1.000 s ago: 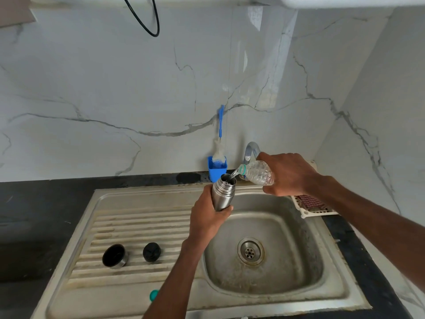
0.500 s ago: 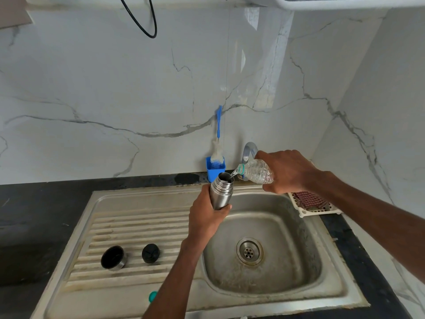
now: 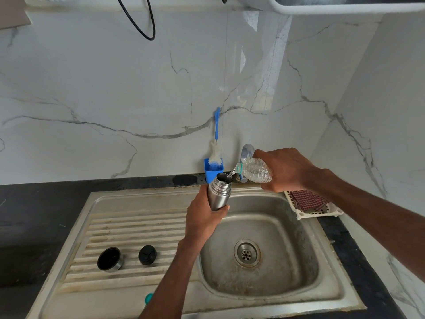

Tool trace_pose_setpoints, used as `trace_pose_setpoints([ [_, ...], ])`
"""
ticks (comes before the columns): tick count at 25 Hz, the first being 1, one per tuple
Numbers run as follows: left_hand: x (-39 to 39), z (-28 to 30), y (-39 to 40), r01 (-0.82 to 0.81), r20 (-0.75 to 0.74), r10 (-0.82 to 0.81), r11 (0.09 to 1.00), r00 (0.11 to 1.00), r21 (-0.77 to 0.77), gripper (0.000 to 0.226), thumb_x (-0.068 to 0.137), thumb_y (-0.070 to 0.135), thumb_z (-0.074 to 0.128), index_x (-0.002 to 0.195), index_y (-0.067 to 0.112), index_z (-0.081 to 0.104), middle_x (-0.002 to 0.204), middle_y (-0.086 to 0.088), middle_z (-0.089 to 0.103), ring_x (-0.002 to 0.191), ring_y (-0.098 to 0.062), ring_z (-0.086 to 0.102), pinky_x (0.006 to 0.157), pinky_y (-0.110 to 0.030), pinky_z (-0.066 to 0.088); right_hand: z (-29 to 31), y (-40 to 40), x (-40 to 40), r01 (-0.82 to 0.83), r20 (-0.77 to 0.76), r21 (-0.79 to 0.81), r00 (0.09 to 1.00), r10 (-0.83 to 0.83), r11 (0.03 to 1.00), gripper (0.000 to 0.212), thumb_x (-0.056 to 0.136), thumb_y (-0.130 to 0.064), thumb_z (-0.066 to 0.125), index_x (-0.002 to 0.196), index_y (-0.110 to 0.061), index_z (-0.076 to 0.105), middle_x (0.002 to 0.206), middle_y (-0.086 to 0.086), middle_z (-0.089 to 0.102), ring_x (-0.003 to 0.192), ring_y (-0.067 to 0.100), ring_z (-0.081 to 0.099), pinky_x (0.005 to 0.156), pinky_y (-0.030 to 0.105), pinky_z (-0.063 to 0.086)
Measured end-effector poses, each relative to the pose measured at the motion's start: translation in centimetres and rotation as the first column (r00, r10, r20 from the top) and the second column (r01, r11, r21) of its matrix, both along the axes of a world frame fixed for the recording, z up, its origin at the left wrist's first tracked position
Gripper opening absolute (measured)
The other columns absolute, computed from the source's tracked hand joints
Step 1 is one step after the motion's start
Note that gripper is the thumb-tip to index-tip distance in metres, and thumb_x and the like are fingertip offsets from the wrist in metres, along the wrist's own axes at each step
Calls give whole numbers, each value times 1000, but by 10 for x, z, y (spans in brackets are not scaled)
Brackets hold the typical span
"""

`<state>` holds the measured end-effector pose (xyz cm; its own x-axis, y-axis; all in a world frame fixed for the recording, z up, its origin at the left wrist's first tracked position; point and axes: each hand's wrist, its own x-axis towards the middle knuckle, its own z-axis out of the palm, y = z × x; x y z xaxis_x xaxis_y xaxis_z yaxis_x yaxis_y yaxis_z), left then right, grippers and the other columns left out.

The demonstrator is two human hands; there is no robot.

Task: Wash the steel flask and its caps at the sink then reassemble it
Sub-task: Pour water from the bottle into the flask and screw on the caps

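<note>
Brushed steel flask [image 3: 218, 192], clear ribbed plastic bottle [image 3: 256, 170], dull stained steel sink [image 3: 299, 226], glossy marble wall [image 3: 115, 88], checked cloth [image 3: 307, 200]

My left forearm runs up from the bottom centre of the frame, wrist bent slightly, and my left hand [image 3: 204, 217] sits at mid-frame with its fingers [image 3: 224, 208] curled round the steel flask [image 3: 218, 192], back of the hand toward me. My right arm crosses in from the right edge; my right hand [image 3: 285, 170], knuckles up, grips a tilted plastic bottle [image 3: 254, 172].
</note>
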<state>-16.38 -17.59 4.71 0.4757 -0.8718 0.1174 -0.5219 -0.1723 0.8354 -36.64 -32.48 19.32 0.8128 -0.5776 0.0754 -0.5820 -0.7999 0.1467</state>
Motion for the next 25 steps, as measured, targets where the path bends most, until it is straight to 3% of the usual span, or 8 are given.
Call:
trace_pose_setpoints([
  [9, -2, 1, -1, -1, 25, 1, 1000, 1000, 8, 59, 72, 43, 90, 118, 36, 53, 104, 16, 70, 87, -4, 68, 78, -36, 60, 6, -2, -3, -23, -24, -10, 999, 23, 1000, 69, 76, -56, 75, 132, -27, 46, 70, -17, 39, 69, 14, 51, 63, 28, 35],
  [14, -3, 2, -1, 2, 31, -3, 1000, 1000, 13, 58, 73, 42, 90, 117, 36, 52, 104, 17, 70, 88, -4, 68, 79, -37, 60, 7, -4, -3, -38, -37, -21, 999, 37, 999, 69, 76, -57, 75, 132, -28, 47, 73, -16, 45, 69, 14, 54, 64, 28, 39],
  [19, -4, 2, -2, 6, 33, -6, 1000, 999, 19, 60, 73, 44, 89, 120, 37, 52, 105, 17, 70, 89, -6, 69, 80, -39, 61, 12, -6, -5, -48, -44, -39, 998, 46, 998, 70, 78, -61, 72, 134, -28, 46, 89, -11, 65, 71, 14, 58, 64, 29, 43],
  [25, -5, 5, -3, 5, 49, -5, 1000, 999, 1, 62, 74, 42, 89, 124, 34, 54, 107, 16, 70, 90, -6, 68, 80, -35, 59, 18, -4, -4, -54, -48, -22, 997, 52, 998, 66, 78, -60, 74, 128, -29, 46, 82, -17, 54, 68, 13, 56, 67, 32, 52],
])
